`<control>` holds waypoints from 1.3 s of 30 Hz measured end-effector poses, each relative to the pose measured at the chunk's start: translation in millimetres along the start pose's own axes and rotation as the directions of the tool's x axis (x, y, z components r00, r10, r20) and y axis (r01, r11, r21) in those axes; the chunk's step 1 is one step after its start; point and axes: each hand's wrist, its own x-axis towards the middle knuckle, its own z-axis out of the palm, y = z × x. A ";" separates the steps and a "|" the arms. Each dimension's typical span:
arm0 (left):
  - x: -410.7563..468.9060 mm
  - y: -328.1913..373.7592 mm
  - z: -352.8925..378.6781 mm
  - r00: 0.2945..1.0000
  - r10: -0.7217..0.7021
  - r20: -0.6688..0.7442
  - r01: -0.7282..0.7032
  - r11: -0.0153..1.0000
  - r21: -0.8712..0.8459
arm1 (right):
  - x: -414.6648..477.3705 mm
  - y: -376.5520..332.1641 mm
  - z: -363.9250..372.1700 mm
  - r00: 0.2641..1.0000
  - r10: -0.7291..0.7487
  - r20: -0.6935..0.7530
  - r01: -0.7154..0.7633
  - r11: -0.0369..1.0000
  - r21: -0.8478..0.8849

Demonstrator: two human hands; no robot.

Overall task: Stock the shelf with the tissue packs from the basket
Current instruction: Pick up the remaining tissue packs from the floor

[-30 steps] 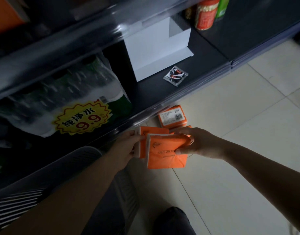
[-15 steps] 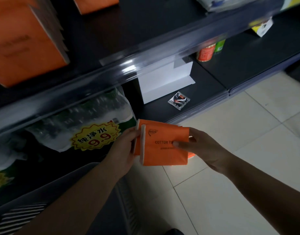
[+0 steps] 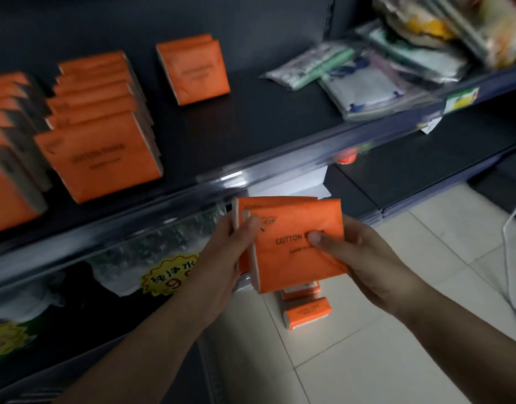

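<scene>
I count two hands, the left hand and the right hand, gripping two orange tissue packs at 5 o'clock. The shelf carries a back pair at 11 o'clock, a middle row of about six at 10 and a left row of at least five at 9. At least two floor packs show below; the clear-wrapped bundles at 2 o'clock blur past counting.

tissue packs: matt orange wrap | shelf: dark matt; glossy edge | floor: smooth tile
</scene>
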 end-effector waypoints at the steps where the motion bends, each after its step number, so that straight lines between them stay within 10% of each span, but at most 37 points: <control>1: -0.5 7.7 0.9 1.000 0.025 -0.005 -0.025 0.999 0.029 | 1.1 -8.9 1.4 1.000 -0.028 -0.001 0.028 0.999 0.020; 16: 23.9 107.6 9.5 0.837 0.409 -0.363 -0.338 0.909 0.243 | 62.8 -103.6 36.6 0.948 -0.313 -0.053 0.316 0.946 0.072; 39: 176.2 146.3 -58.1 0.674 0.263 -0.690 -0.067 0.952 0.297 | 256.0 -120.5 70.2 0.954 -0.296 -0.050 0.286 0.947 -0.146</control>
